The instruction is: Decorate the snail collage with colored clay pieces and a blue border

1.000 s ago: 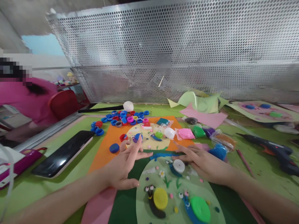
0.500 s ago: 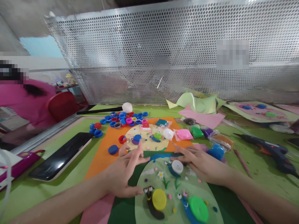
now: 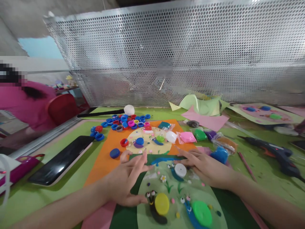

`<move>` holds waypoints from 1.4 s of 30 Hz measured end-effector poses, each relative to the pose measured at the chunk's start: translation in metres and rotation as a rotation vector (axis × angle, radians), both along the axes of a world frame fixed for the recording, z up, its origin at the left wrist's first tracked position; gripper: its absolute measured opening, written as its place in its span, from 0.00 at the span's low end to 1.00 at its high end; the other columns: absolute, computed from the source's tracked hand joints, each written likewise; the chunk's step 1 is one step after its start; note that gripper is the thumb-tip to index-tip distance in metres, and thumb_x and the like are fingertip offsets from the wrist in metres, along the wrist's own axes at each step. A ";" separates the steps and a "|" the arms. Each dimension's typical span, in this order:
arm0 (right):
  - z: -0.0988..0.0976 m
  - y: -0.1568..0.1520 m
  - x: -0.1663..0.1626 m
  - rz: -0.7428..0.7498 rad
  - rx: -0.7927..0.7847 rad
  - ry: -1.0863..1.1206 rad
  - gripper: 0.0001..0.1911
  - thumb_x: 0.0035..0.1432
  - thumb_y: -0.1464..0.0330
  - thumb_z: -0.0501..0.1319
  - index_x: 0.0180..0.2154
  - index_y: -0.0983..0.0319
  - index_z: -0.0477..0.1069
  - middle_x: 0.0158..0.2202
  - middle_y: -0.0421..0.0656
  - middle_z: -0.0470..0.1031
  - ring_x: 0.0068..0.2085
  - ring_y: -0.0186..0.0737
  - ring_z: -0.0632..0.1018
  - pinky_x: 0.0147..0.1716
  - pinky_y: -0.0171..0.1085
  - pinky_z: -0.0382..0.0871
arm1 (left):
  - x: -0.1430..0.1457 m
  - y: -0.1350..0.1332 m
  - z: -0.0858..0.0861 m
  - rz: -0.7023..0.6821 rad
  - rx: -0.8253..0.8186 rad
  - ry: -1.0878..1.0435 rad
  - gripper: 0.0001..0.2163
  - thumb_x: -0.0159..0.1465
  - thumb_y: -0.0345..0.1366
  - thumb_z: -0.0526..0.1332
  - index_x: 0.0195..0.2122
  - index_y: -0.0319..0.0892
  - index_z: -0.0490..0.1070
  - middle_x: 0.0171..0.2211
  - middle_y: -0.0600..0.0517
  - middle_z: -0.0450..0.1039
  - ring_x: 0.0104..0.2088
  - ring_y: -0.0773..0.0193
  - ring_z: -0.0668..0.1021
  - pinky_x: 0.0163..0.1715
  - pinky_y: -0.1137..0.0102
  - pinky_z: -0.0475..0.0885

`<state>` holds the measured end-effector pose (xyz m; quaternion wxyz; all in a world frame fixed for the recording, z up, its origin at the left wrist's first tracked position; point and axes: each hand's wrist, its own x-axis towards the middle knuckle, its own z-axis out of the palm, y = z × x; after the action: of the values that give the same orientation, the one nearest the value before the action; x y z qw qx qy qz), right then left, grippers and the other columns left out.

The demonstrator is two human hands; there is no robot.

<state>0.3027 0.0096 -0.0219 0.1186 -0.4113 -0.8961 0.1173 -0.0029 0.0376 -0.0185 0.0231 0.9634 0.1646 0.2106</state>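
Note:
Over the left edge of a pale green paper oval [image 3: 152, 186] on dark green card [image 3: 125, 211] is my left hand [image 3: 128, 178], fingers spread and holding nothing. Its thumb tip is beside the dark clay snail [image 3: 156, 213], whose shell is a yellow bottle cap [image 3: 162, 204]. My right hand [image 3: 205, 165] lies open across the oval's upper right, fingers stretched toward a blue clay strip [image 3: 164, 160] and a snail with a white cap [image 3: 180, 170]. A blue clay snail with a green cap [image 3: 202, 213] sits lower right. A small daisy [image 3: 163, 178] decorates the oval.
Behind lie a cream snail picture [image 3: 152, 140], loose bottle caps [image 3: 124, 122] and bagged clay [image 3: 187, 137]. A phone [image 3: 63, 160] is at left; a glue gun [image 3: 274, 154] and pencil [image 3: 247, 166] at right. Perforated metal [image 3: 143, 47] stands behind; a person in pink [image 3: 26, 101] sits far left.
My left hand has shifted slightly down and left, its fingers drawn a little back from the blue strip. My right hand stays nearly still. The view has moved slightly.

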 end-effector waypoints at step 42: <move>0.009 -0.004 -0.004 -0.010 -0.028 -0.001 0.33 0.55 0.79 0.48 0.63 0.65 0.45 0.51 0.45 0.72 0.52 0.49 0.68 0.47 0.49 0.65 | 0.007 0.012 0.006 -0.044 0.034 0.066 0.40 0.63 0.60 0.34 0.61 0.34 0.15 0.45 0.42 0.75 0.49 0.43 0.71 0.47 0.54 0.60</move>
<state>0.2988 0.0057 -0.0127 0.1129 -0.4175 -0.8923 0.1292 0.0041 0.0500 -0.0128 0.0058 0.9734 0.1405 0.1811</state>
